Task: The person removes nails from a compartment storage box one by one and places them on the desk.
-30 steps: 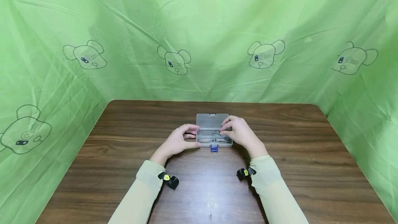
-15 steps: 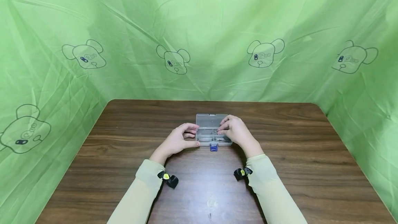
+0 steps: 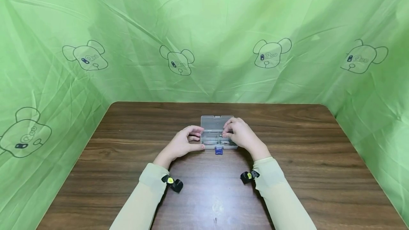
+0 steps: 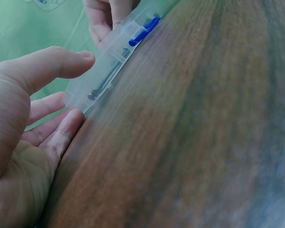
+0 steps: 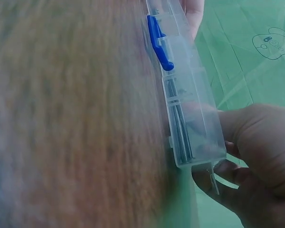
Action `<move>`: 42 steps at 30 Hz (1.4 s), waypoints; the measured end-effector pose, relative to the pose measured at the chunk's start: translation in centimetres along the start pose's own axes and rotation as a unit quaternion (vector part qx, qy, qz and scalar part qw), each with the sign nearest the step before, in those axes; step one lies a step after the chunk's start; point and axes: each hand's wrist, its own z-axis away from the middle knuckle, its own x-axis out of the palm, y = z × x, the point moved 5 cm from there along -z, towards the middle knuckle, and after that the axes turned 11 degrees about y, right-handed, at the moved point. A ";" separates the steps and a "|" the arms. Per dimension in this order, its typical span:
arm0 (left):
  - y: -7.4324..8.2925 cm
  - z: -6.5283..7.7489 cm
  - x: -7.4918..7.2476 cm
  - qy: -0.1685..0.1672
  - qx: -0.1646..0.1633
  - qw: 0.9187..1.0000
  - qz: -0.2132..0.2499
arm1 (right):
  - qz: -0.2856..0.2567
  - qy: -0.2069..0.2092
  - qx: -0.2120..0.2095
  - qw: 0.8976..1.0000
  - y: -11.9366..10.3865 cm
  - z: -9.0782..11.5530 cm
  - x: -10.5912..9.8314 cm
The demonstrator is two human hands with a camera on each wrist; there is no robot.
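A small clear plastic storage box (image 3: 207,135) with compartments stands on the table, its lid (image 3: 212,122) raised at the back. A blue latch (image 3: 218,151) sticks out at its front. Thin metal nails (image 5: 178,123) with small heads lie in the front compartments. My left hand (image 3: 180,143) holds the left end of the box, thumb at the front corner and fingers further back. Over the right rear compartment my right hand (image 3: 243,134) reaches in with bent fingers, by some short metal pieces (image 3: 219,136). I cannot tell whether its fingertips pinch one.
The box stands on a brown wood-grain table (image 3: 134,123), toward its far side. Green fabric (image 3: 217,17) with printed bear heads hangs behind and on both sides. A black wrist camera (image 3: 174,184) sits at the left sleeve, another black camera (image 3: 247,177) at the right.
My right hand has shifted left, further over the rear compartment, and its wrist has come in slightly. My left hand keeps its place at the box.
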 end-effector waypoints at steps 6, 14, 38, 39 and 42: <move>0.2 0.0 0.0 0.001 -0.002 1.000 0.001 | -0.012 -0.009 -0.010 1.000 -0.1 0.1 -0.2; 0.4 0.1 0.0 0.002 0.001 1.000 0.001 | -0.083 0.005 -0.026 0.996 1.0 0.3 -0.3; 0.2 0.3 0.0 0.007 0.007 1.000 -0.003 | -0.179 -0.005 0.041 0.983 1.3 0.5 -2.2; 0.1 0.2 0.0 0.006 0.006 1.000 -0.004 | -0.181 -0.006 0.042 0.983 1.3 0.5 -2.3; 0.1 0.2 0.0 0.004 0.005 1.000 -0.006 | -0.183 -0.004 0.047 0.982 1.5 0.5 -2.6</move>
